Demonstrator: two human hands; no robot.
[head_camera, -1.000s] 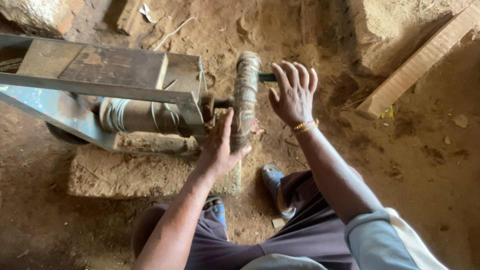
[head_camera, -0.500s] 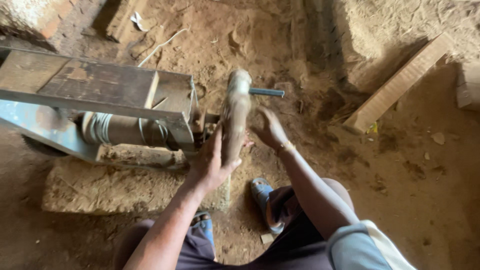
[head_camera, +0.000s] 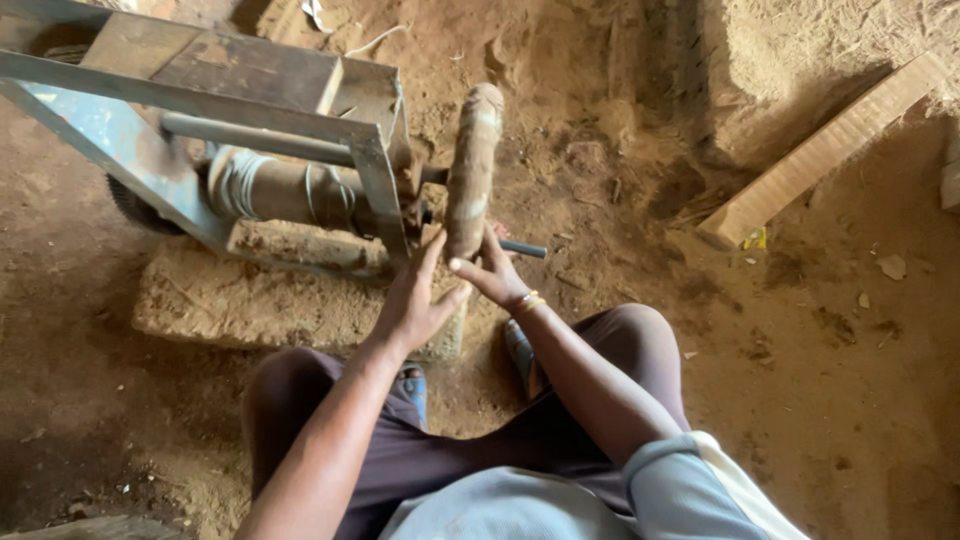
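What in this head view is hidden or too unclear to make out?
- Right hand: its palm is behind the wound wheel, so the grip is unclear.
- Metal frame: cut off by the top and left edges.
- Small yellow scrap by the wooden plank: too small to identify.

The worn grey-blue metal frame (head_camera: 120, 150) at upper left looks matt, scuffed and rust-flecked. The brown fibre-wrapped wheel (head_camera: 473, 170) at centre is rough and dusty; its thin metal handle rod (head_camera: 523, 248) looks smooth. The pale wooden plank (head_camera: 825, 150) at upper right is coarse, on crumbly dirt floor (head_camera: 800, 350).

Left hand (head_camera: 412, 300) raised, fingers spread, right hand (head_camera: 490, 272) beside it — both forearms extended forward
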